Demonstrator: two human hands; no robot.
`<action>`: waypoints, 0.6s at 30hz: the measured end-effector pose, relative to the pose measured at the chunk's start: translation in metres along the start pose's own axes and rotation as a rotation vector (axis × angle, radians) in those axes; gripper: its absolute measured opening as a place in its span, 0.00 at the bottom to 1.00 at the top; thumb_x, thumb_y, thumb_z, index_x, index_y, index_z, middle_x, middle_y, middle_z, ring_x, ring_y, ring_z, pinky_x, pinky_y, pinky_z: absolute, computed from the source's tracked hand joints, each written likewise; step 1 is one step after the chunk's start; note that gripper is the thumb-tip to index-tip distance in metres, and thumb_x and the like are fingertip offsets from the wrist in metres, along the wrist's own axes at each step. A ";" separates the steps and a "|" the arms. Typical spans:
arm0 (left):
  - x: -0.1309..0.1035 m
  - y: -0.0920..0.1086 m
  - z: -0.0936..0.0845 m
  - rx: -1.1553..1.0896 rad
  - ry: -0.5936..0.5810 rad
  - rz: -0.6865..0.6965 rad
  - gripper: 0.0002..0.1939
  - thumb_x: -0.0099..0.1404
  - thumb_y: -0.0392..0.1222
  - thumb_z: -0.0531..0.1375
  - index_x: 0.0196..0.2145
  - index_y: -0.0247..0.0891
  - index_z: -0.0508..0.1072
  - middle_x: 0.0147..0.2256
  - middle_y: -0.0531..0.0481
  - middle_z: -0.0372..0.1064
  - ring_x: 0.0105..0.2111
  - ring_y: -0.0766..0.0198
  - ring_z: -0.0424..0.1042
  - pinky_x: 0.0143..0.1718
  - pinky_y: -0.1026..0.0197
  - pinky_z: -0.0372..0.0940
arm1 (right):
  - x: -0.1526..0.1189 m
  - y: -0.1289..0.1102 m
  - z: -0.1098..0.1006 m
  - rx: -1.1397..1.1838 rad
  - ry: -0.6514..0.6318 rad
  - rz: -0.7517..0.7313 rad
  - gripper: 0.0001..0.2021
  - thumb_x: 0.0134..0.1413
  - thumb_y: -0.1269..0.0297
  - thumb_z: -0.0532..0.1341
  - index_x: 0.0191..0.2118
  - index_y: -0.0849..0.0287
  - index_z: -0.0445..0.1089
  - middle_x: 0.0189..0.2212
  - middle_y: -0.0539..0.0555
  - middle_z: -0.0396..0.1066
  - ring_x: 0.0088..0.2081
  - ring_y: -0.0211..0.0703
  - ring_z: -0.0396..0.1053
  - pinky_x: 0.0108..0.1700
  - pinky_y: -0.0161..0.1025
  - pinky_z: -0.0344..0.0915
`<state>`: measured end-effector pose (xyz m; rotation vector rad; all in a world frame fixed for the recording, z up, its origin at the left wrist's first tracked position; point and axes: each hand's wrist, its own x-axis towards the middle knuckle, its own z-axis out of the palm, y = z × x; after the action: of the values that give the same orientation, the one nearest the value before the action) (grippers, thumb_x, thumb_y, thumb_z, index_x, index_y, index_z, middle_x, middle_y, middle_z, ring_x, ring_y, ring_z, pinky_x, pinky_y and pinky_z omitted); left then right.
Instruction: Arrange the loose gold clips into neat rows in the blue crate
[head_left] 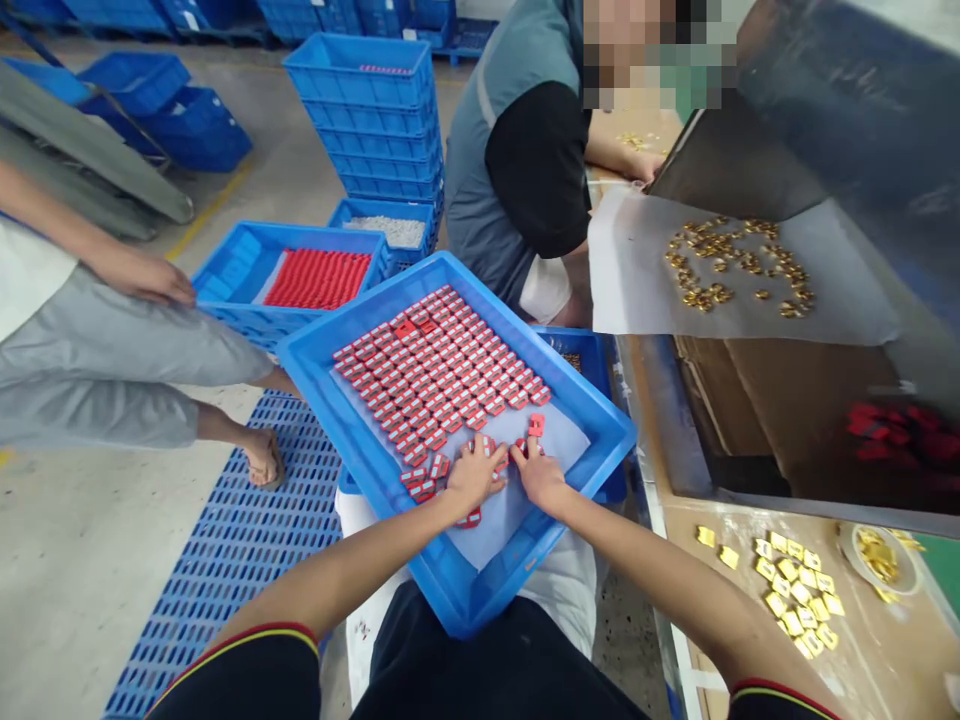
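A blue plastic tray (592,440) tilts across my lap, lined with a white sheet (487,545). Rows of small red pieces (442,370) with pale faces fill its far part, while looser ones lie nearer me. My left hand (478,475) bends its fingers over several red pieces close to the tray's middle. Just to the right, my right hand (538,472) has thumb and finger at a small red piece; its index fingertip meets another single red piece (536,425). The fingers partly hide what lies under both hands.
To the left stands a person (142,270) beside a blue crate of red pieces (319,280). Stacked blue crates (367,115) rise behind. Another person (517,150) sits ahead at the table. On the right are gold parts (739,265) on paper, yellow pieces (799,590) and a bowl (879,557).
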<state>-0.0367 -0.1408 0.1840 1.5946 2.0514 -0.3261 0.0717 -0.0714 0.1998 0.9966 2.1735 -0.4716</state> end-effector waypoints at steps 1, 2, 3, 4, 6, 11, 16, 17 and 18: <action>0.001 -0.003 -0.001 -0.003 0.006 0.030 0.28 0.66 0.49 0.59 0.62 0.51 0.61 0.60 0.36 0.53 0.54 0.42 0.66 0.45 0.49 0.69 | 0.000 0.002 -0.002 0.015 0.003 -0.003 0.31 0.61 0.79 0.50 0.68 0.53 0.51 0.69 0.71 0.42 0.56 0.54 0.70 0.51 0.50 0.70; 0.003 -0.006 -0.002 -0.008 0.013 0.057 0.26 0.66 0.47 0.58 0.61 0.50 0.62 0.59 0.36 0.53 0.53 0.43 0.67 0.46 0.50 0.69 | 0.000 0.003 -0.004 0.031 0.005 -0.005 0.31 0.60 0.80 0.51 0.67 0.52 0.52 0.69 0.71 0.43 0.56 0.53 0.70 0.52 0.48 0.70; 0.004 -0.008 -0.002 -0.015 0.021 0.079 0.24 0.66 0.44 0.58 0.60 0.48 0.64 0.58 0.37 0.54 0.53 0.45 0.67 0.47 0.50 0.68 | -0.001 0.005 -0.006 0.052 0.006 -0.005 0.32 0.59 0.81 0.52 0.67 0.52 0.53 0.69 0.70 0.44 0.55 0.52 0.71 0.52 0.47 0.70; 0.006 -0.010 -0.002 -0.028 0.031 0.100 0.23 0.66 0.42 0.57 0.59 0.47 0.65 0.58 0.37 0.54 0.52 0.47 0.68 0.48 0.50 0.68 | -0.002 0.008 -0.009 0.075 0.007 -0.006 0.32 0.58 0.81 0.54 0.66 0.52 0.54 0.69 0.70 0.45 0.55 0.52 0.71 0.51 0.46 0.70; 0.012 -0.014 -0.001 -0.083 0.059 0.136 0.22 0.65 0.40 0.57 0.57 0.45 0.66 0.57 0.39 0.55 0.49 0.51 0.70 0.50 0.50 0.67 | -0.005 0.014 -0.016 0.123 0.011 -0.006 0.34 0.54 0.80 0.59 0.65 0.52 0.56 0.68 0.68 0.47 0.54 0.52 0.72 0.51 0.43 0.70; 0.034 -0.026 -0.004 -0.455 0.200 0.237 0.17 0.61 0.42 0.57 0.48 0.42 0.69 0.49 0.45 0.63 0.47 0.54 0.71 0.52 0.51 0.67 | -0.028 0.036 -0.036 0.390 0.075 -0.022 0.43 0.42 0.73 0.70 0.64 0.49 0.53 0.65 0.65 0.50 0.52 0.55 0.73 0.47 0.45 0.71; 0.059 -0.001 -0.088 -0.847 0.342 0.325 0.19 0.60 0.52 0.55 0.46 0.41 0.67 0.42 0.49 0.70 0.44 0.55 0.70 0.49 0.52 0.68 | -0.060 0.056 -0.043 0.680 0.216 -0.118 0.41 0.42 0.68 0.71 0.62 0.49 0.54 0.59 0.61 0.53 0.43 0.51 0.74 0.45 0.47 0.69; 0.065 0.019 -0.114 -0.876 0.316 0.382 0.19 0.60 0.53 0.56 0.45 0.42 0.68 0.41 0.50 0.70 0.43 0.56 0.70 0.48 0.54 0.68 | -0.065 0.060 -0.042 0.747 0.238 -0.150 0.41 0.41 0.67 0.71 0.61 0.48 0.54 0.58 0.58 0.53 0.41 0.48 0.73 0.44 0.46 0.69; 0.072 0.044 -0.140 -0.892 0.271 0.466 0.18 0.59 0.53 0.57 0.44 0.42 0.69 0.39 0.51 0.70 0.41 0.58 0.70 0.45 0.56 0.69 | -0.070 0.063 -0.041 0.825 0.252 -0.185 0.41 0.40 0.66 0.72 0.60 0.47 0.54 0.56 0.56 0.54 0.39 0.44 0.72 0.43 0.44 0.68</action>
<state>-0.0422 -0.0007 0.2682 1.4751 1.5415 0.8884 0.1348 -0.0439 0.2758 1.3228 2.3311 -1.4784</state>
